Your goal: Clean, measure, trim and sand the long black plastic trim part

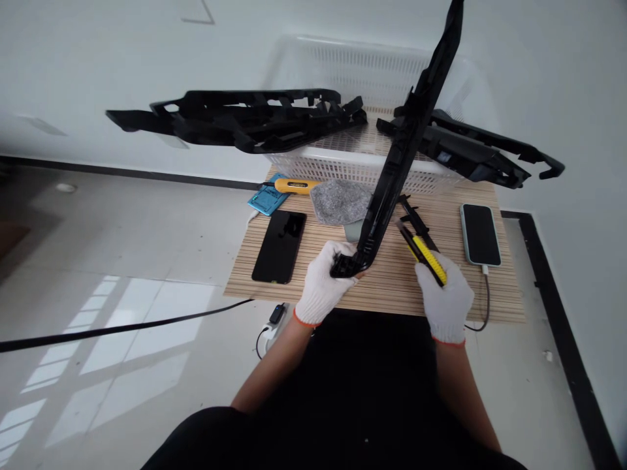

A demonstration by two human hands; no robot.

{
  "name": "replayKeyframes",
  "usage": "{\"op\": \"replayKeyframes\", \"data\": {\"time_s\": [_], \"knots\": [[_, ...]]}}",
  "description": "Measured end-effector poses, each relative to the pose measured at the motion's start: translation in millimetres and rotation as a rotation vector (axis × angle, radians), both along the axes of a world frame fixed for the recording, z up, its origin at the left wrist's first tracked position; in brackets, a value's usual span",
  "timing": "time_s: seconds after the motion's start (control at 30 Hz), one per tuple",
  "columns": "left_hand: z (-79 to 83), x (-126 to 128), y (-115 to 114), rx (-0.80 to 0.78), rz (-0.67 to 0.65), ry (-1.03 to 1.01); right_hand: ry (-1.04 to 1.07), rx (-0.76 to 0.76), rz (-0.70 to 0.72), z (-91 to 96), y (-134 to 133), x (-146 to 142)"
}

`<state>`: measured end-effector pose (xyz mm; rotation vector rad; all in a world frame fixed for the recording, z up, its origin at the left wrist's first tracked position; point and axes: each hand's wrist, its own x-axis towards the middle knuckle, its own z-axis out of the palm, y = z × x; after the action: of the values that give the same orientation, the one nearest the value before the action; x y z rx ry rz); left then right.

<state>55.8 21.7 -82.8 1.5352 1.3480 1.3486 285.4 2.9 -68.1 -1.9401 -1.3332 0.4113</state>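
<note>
My left hand point(323, 282), in a white glove, is closed around the lower end of a long black plastic trim part point(409, 134) that stands tilted up over the table, its top leaving the frame. My right hand point(445, 294), also gloved, grips a yellow and black utility knife point(422, 251) whose tip points toward the lower part of the trim. Both hands hover over the front of a small wooden slatted table point(392, 281).
A white plastic basket point(362, 163) at the back carries more black trim parts point(245, 121) sticking out left and right point(482, 153). On the table lie a dark phone point(280, 245), a grey felt pad point(339, 201), a yellow tool point(296, 186), a blue card point(267, 196) and a charging phone point(480, 235).
</note>
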Motion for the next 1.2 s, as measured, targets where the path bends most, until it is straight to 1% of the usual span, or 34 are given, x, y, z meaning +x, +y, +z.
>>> {"op": "replayKeyframes", "data": {"time_s": [0.03,0.1,0.17,0.2,0.23,0.3,0.33,0.37,0.43,0.47,0.53,0.7,0.77,0.87,0.97,1.03,1.2], "knots": [[0.1,0,0,0.011,0.003,0.01,-0.133,-0.028,0.031,1.4,0,-2],[0.3,-1,1,0.032,-0.008,0.025,-0.323,-0.108,0.114,6.0,-1,-6],[0.0,-2,2,0.042,-0.032,0.029,-0.434,-0.164,0.188,13.0,-4,-12],[-0.2,-3,2,0.042,-0.042,0.027,-0.457,-0.151,0.196,17.3,-6,-16],[-0.5,-3,2,0.041,-0.048,0.025,-0.454,-0.104,0.181,22.0,-8,-20],[-0.5,-4,1,0.035,-0.051,0.016,-0.363,0.026,0.187,31.9,-14,-29],[-0.1,-3,1,0.033,-0.049,0.011,-0.284,0.068,0.234,36.5,-16,-34],[0.5,-3,1,0.027,-0.05,0.007,-0.195,0.08,0.314,40.5,-17,-39],[2.0,-2,0,-0.002,-0.056,0.006,-0.036,0.047,0.501,45.9,-16,-48],[2.7,-1,0,-0.022,-0.06,0.006,0.018,0.03,0.569,47.1,-14,-52],[3.1,0,1,-0.051,-0.063,-0.004,0.083,0.032,0.632,47.4,-7,-57],[-1.3,1,2,0.021,-0.059,-0.004,0.122,0.029,0.688,46.1,6,-60],[-1.9,0,0,0.032,-0.046,0.02,0.103,0.0,0.688,46.5,6,-61],[0.5,0,-3,0.007,0.002,0.083,0.064,-0.036,0.664,47.6,4,-64],[4.2,0,-5,-0.03,0.019,0.182,-0.039,-0.048,0.637,51.0,3,-68],[6.1,1,-6,-0.046,0.026,0.264,-0.138,-0.058,0.651,55.1,4,-70],[8.1,2,-7,-0.026,0.076,0.394,-0.371,-0.107,0.663,64.7,8,-78]]}}
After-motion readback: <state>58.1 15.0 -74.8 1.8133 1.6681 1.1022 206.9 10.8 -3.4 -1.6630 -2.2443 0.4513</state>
